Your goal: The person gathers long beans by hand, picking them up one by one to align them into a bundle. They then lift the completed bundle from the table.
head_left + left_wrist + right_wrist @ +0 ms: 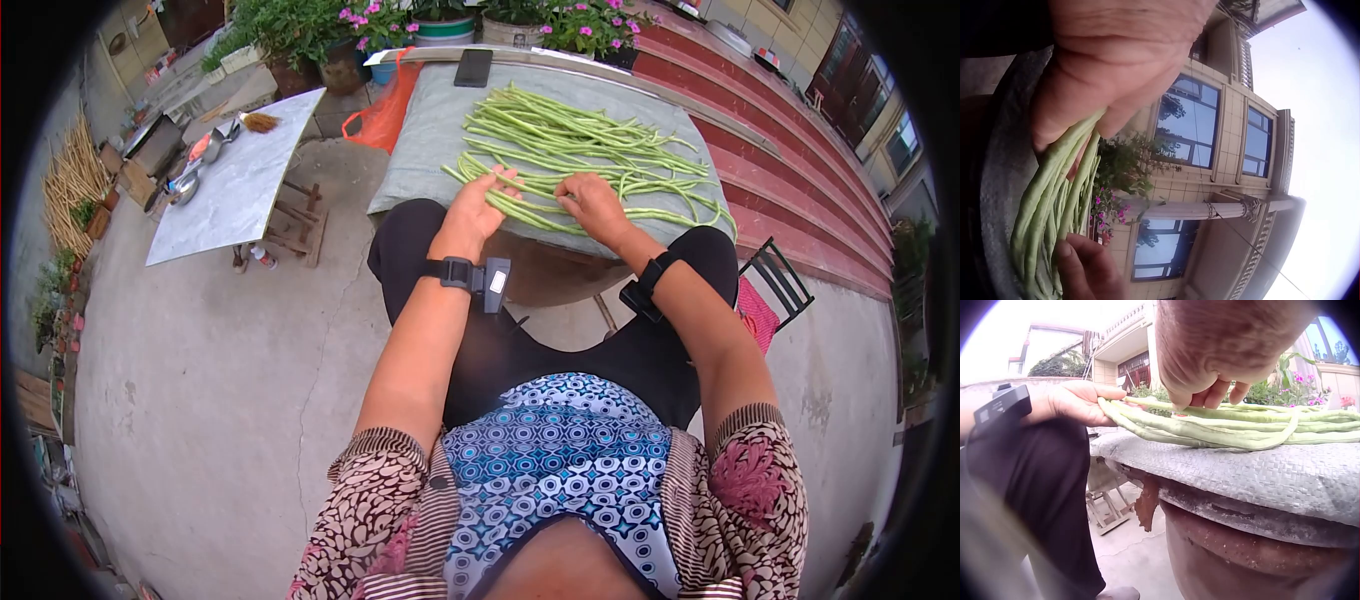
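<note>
Long green beans (pixel 570 130) lie spread in a loose heap on a grey woven sheet (pixel 420 130) in front of the person. At the heap's near left, the left hand (pixel 474 212) holds the ends of several beans. In the left wrist view those held beans (pixel 1038 206) run out from under the palm in a bundle. The right hand (pixel 597 207) is a short way to the right, over the near edge of the heap. Its thumb and fingers (pixel 1213 397) pinch a bean among the others, partly hidden behind the hand in the right wrist view.
A black phone (pixel 473 68) lies at the sheet's far edge. An orange-red bag (pixel 385 115) hangs at the left side. Further left stands a low table (pixel 235 190) with a brush (pixel 260 122) and metal ware. Red steps (pixel 770 180) rise at the right, near a chair (pixel 775 290).
</note>
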{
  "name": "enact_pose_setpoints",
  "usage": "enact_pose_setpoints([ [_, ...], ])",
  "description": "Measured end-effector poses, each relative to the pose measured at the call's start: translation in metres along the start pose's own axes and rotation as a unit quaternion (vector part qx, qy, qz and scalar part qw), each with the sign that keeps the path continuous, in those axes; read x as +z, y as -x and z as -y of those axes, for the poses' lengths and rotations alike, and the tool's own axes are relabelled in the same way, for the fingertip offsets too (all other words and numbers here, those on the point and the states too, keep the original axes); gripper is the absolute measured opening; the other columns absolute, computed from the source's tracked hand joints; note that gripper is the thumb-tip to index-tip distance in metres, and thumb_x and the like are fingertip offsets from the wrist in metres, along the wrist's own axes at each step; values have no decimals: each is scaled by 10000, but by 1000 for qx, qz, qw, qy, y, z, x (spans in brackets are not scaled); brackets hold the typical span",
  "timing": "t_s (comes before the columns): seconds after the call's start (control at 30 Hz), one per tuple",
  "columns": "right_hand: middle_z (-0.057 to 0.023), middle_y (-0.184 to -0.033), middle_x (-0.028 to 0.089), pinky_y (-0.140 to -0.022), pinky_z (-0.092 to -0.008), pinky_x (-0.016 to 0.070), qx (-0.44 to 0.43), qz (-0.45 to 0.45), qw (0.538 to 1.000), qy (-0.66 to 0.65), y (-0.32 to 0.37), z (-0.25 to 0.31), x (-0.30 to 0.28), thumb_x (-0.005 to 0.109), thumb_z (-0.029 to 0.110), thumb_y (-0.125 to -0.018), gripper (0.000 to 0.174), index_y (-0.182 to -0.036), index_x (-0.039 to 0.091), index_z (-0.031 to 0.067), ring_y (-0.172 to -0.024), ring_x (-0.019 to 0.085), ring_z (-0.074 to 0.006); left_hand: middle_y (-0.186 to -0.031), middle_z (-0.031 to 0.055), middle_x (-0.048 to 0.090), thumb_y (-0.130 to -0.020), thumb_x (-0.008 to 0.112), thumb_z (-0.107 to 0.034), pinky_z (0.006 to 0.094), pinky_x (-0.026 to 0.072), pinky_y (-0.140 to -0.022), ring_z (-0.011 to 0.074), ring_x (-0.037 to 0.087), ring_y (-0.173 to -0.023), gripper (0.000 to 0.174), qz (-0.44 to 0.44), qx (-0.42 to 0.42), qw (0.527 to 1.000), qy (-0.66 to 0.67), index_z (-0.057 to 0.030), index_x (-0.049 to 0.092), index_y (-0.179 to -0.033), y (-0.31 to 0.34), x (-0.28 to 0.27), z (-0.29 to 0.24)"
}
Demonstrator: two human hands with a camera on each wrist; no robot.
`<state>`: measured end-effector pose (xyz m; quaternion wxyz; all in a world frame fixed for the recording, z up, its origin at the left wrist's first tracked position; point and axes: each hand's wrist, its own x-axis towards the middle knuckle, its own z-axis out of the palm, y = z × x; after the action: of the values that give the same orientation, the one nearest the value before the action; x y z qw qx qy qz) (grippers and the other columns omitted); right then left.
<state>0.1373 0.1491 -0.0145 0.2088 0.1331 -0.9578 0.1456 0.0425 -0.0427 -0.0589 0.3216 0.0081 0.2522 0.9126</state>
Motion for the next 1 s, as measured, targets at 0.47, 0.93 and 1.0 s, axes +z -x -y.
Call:
enact_pose_setpoints([
  [0.47,-90,-909,579,-804,-404,408,-11,-89,995,32,0,-5,16,604,162,-768,162,-917,609,100,-942,505,-292,-901,149,541,-876,473,-29,384,511,-758,246,568,-779,130,-140,-1,986,88,38,475,-988,-8,-8,6],
  [0.93,-51,-834,577,-728,-395,446,96,-35,985,136,-14,-10,14,613,191,-740,143,-879,628,157,-855,532,-258,-1116,240,462,-878,469,-25,428,500,-821,348,528,-940,351,-153,-18,987,45,73,339,-1190,0,-4,2],
  [1.0,-48,-831,578,-723,-390,453,106,-56,988,97,-9,-8,11,613,197,-742,146,-882,627,160,-855,533,-260,-1141,244,447,-885,465,-34,424,494,-838,346,521,-959,362,-139,-6,990,34,73,329,-1203,3,-3,3],
])
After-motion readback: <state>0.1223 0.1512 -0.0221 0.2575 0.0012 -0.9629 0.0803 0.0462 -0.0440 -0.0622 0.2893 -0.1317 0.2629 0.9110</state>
